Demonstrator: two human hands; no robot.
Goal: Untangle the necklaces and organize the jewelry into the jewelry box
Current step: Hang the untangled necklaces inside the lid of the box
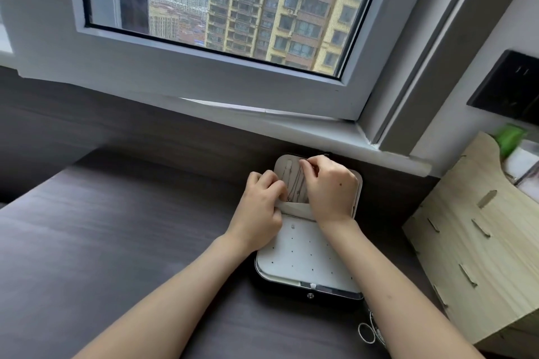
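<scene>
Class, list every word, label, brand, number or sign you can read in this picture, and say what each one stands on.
No readable text anywhere.
jewelry box: plain lining and clasp, no lettering.
necklaces: bare chains, no tags.
wooden organiser: no print.
wall socket: no markings legible.
buildings outside the window: too distant and blurred to read any sign.

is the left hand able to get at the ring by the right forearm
Probably yes: the ring lies uncovered beside the right forearm; the left hand, up at the jewelry box lid, would cross the box.
</scene>
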